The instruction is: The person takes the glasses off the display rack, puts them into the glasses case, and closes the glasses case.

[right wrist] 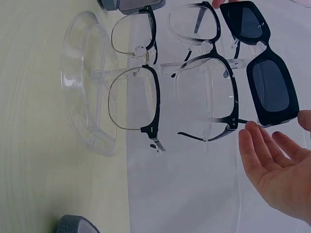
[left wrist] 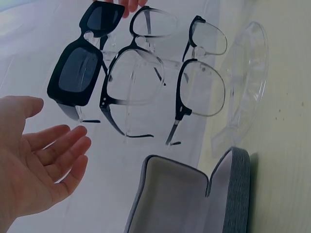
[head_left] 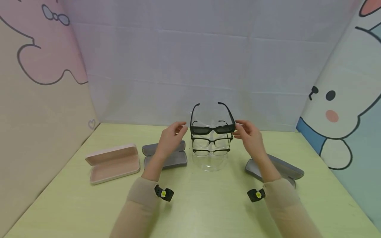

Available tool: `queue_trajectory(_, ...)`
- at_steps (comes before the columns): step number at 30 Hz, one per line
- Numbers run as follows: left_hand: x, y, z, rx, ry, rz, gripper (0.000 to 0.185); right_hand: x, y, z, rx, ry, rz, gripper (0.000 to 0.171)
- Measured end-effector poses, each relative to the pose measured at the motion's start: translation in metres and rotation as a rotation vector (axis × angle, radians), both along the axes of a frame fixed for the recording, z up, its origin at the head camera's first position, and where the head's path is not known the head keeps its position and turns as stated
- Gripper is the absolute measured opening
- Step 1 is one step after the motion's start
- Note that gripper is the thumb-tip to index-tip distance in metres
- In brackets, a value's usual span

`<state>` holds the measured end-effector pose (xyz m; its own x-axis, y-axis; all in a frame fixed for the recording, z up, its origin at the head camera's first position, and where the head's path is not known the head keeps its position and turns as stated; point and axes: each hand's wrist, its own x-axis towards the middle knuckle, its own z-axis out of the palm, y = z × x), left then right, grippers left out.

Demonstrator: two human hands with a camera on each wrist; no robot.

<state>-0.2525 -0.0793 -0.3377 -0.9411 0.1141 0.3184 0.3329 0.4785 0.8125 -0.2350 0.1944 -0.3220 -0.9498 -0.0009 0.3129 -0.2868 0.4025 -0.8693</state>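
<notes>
On the yellow-green surface (head_left: 196, 205), clear acrylic three-tier display stand (head_left: 210, 162), with black rectangular dark-lensed sunglasses (head_left: 212, 128) on top, black-rimmed clear-lens glasses (head_left: 211, 142) below, thin half-rim glasses (head_left: 211, 152) lowest. Left hand (head_left: 171, 137) and right hand (head_left: 249, 135) flanking the sunglasses, fingers (left wrist: 58, 145) relaxed and spread, gripping nothing, close to the frame corners. Open grey fabric case (head_left: 165, 155) behind the left wrist, open pink case (head_left: 113, 162) further left, another grey case (head_left: 287, 168) by the right forearm.

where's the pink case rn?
Head view: the pink case lies open on the table's left side, left of the open grey case and the left hand.
</notes>
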Motion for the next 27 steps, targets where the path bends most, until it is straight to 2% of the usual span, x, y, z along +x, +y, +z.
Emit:
queue_trajectory(7,0.002,0.014,0.003,0.043,-0.075,-0.017,0.043,-0.001,-0.003,-0.001,-0.069,0.000,0.009,0.046)
queue_trajectory(13,0.002,0.019,0.004,0.119,-0.101,-0.012,0.040,-0.003,-0.005,-0.002,-0.150,0.001,0.017,0.044)
queue_trajectory(20,0.005,0.018,0.009,0.180,-0.094,-0.003,0.036,0.002,-0.008,0.002,-0.231,0.017,0.035,0.043)
queue_trajectory(27,0.016,0.010,0.013,0.217,-0.062,-0.036,0.038,0.017,-0.012,0.005,-0.345,0.036,0.072,0.040)
